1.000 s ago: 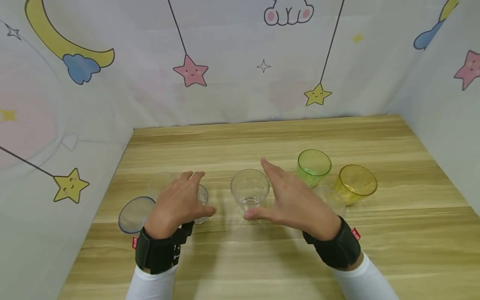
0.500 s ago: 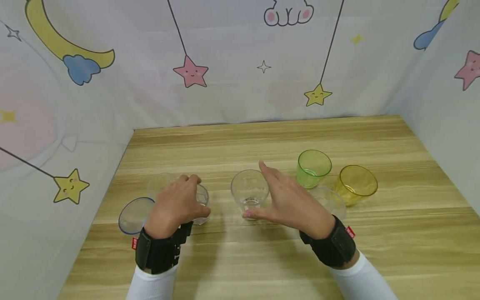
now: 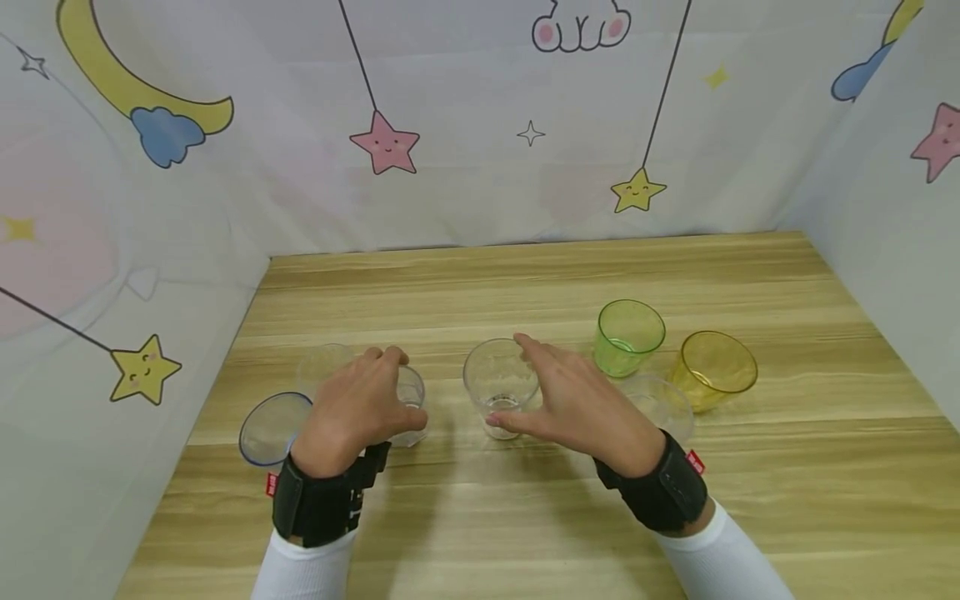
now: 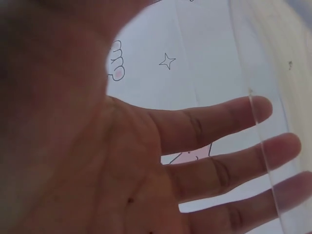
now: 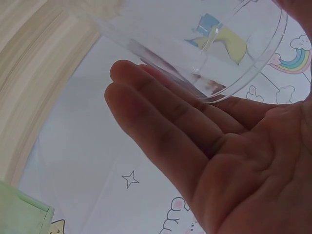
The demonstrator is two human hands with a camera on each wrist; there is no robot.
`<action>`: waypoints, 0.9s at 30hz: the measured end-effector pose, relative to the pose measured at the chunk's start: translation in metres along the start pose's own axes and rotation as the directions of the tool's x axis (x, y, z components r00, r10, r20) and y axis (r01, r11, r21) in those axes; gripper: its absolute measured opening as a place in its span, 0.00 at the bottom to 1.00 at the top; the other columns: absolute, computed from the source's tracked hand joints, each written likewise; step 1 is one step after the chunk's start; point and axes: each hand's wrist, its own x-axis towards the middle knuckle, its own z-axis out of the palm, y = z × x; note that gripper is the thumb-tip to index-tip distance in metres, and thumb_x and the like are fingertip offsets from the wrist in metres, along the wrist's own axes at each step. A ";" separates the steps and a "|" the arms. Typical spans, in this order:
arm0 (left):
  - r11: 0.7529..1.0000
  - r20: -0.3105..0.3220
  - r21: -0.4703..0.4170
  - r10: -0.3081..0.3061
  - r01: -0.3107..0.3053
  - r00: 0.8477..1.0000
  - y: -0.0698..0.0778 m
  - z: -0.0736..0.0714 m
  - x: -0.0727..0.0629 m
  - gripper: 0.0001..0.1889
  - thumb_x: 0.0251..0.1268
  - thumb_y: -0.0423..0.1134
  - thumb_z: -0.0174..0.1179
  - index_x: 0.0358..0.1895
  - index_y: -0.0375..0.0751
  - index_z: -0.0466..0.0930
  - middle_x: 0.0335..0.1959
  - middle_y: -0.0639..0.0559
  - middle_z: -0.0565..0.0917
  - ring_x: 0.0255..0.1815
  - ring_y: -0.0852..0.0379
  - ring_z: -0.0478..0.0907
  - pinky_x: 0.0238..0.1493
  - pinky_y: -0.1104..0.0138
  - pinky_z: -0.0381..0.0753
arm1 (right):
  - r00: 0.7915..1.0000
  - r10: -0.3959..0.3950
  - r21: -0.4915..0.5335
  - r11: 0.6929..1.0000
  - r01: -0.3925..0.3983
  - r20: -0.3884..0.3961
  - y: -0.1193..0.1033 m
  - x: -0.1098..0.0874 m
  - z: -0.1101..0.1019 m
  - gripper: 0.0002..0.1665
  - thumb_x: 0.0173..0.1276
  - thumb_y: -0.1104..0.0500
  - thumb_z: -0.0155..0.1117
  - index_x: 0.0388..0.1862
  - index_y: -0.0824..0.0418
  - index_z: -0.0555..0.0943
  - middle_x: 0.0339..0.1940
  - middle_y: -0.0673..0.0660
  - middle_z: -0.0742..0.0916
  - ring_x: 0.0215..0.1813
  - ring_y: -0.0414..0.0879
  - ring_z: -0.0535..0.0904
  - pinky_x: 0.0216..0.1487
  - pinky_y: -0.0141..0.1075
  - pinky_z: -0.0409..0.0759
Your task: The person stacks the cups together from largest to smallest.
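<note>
My left hand [image 3: 358, 412] reaches round a clear cup [image 3: 410, 387], thumb at the front and fingers at the far side. In the left wrist view its fingertips show through the clear wall. My right hand [image 3: 581, 400] holds a larger clear cup [image 3: 498, 375] from the right, with the thumb low at the front and the index finger by the rim. In the right wrist view the fingers [image 5: 156, 112] lie along this cup's wall [image 5: 170, 53]. Both cups stand upright on the wooden table [image 3: 480, 517].
Left of my left hand are a blue-rimmed clear cup [image 3: 272, 429] and another clear cup [image 3: 321, 364], partly hidden. On the right stand a green cup [image 3: 628, 337], a yellow cup [image 3: 716, 371] and a clear cup [image 3: 663, 400], partly behind my right hand. Printed cloth walls [image 3: 465, 200] enclose the table.
My right hand has moved slightly left and its fingers have drawn in towards the larger clear cup. My left thumb and fingers have narrowed a little round their cup. The cups have stayed in place.
</note>
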 end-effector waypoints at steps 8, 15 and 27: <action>0.999 -0.037 -0.029 0.025 -0.026 0.999 0.002 -0.002 -0.001 0.35 0.50 0.51 0.69 0.61 0.37 0.76 0.53 0.40 0.80 0.36 0.48 0.77 0.35 0.54 0.79 | 1.000 0.001 0.024 1.000 -0.001 0.010 0.001 0.000 -0.001 0.59 0.57 0.35 0.76 0.75 0.67 0.65 0.59 0.66 0.83 0.56 0.56 0.83 0.53 0.50 0.81; 0.997 -0.080 -0.049 0.051 -0.055 0.996 0.003 -0.003 -0.001 0.35 0.50 0.53 0.68 0.61 0.39 0.77 0.55 0.41 0.80 0.39 0.47 0.77 0.37 0.54 0.78 | 1.000 0.013 0.040 0.999 -0.013 0.021 0.001 0.000 -0.001 0.59 0.57 0.34 0.76 0.75 0.67 0.64 0.60 0.66 0.82 0.56 0.54 0.82 0.53 0.49 0.81; 0.979 -0.224 -0.110 0.145 -0.173 0.964 0.003 -0.009 -0.004 0.35 0.51 0.55 0.69 0.63 0.45 0.76 0.57 0.47 0.79 0.50 0.48 0.77 0.47 0.51 0.79 | 1.000 0.017 0.042 0.999 -0.018 0.021 0.002 0.000 0.000 0.58 0.57 0.35 0.76 0.76 0.66 0.64 0.59 0.64 0.83 0.55 0.54 0.83 0.50 0.48 0.82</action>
